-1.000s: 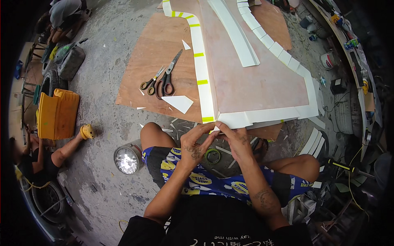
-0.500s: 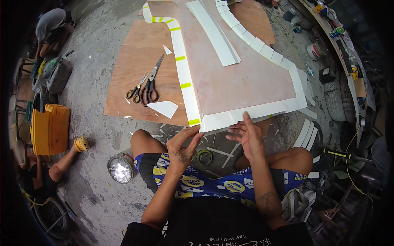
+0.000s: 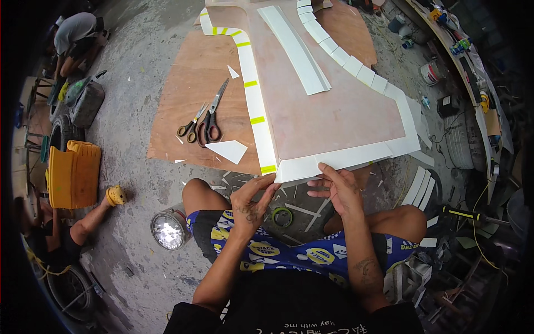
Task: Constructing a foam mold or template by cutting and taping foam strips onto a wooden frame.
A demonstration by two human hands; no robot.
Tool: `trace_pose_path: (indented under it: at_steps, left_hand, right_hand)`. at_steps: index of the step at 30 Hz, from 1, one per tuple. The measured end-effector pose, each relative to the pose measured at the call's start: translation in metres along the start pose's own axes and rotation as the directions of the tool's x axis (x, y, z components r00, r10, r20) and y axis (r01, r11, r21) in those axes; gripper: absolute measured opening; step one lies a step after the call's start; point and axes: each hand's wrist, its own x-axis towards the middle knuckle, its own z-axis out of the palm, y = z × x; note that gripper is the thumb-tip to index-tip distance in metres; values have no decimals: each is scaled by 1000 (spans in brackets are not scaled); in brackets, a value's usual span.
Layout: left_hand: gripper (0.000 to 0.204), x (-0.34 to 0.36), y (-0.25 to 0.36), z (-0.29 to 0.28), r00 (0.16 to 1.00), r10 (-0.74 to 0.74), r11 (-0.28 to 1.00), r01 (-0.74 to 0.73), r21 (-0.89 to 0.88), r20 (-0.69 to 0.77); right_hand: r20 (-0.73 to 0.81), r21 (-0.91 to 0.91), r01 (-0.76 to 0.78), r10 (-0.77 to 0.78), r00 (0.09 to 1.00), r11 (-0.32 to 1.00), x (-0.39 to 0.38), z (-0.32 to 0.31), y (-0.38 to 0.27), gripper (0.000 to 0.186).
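A broad pale-pink panel [image 3: 339, 125] lies before me, bordered with white strips. My left hand [image 3: 250, 203] pinches the near-left corner of the white strip [image 3: 295, 168] along its near edge. Farther right on the same strip, one fingertip of my right hand [image 3: 342, 192] rests on its surface, while the other fingers are spread below its edge. Another white strip [image 3: 253, 100] runs up the panel's left side, with yellow-green tape pieces [image 3: 257, 120] across it. Short white pieces [image 3: 352, 65] follow the curved right edge. A folded white strip [image 3: 295, 53] lies on the panel.
Two pairs of scissors [image 3: 209, 125] and white offcuts [image 3: 229, 150] lie on a plywood sheet [image 3: 178, 89]. A tape roll [image 3: 282, 217] and a metal can [image 3: 168, 229] are near my legs. Cut strips [image 3: 418, 186] lie right. Two other people are at left, near a yellow container [image 3: 75, 175].
My right fingertip has come down onto the near strip and shifted slightly left. My left hand keeps its pinch at the corner. The whole view has shifted a little.
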Motion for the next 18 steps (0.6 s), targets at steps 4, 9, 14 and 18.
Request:
trace_pose_path:
  at_steps: [4,9,14,18]
  left_hand:
    - [23,0,3,-1,1000,-1,1000,1,22,-1]
    - [23,0,4,-2,999,-49,999,49,-17,13]
    - [23,0,3,-3,999,-51,999,51,-15,20]
    - [22,1,3,-3,998,-56,998,56,-22,22]
  right_hand:
    - [-13,-24,14,-14,1000,1000,7,7,5,30]
    - [-68,25,94,-92,993,995,18,16,11,33]
    - [-117,38,126,-121,986,991,17,24,11,39]
    - [-147,35,118,-112,983,992,21,25,13,41]
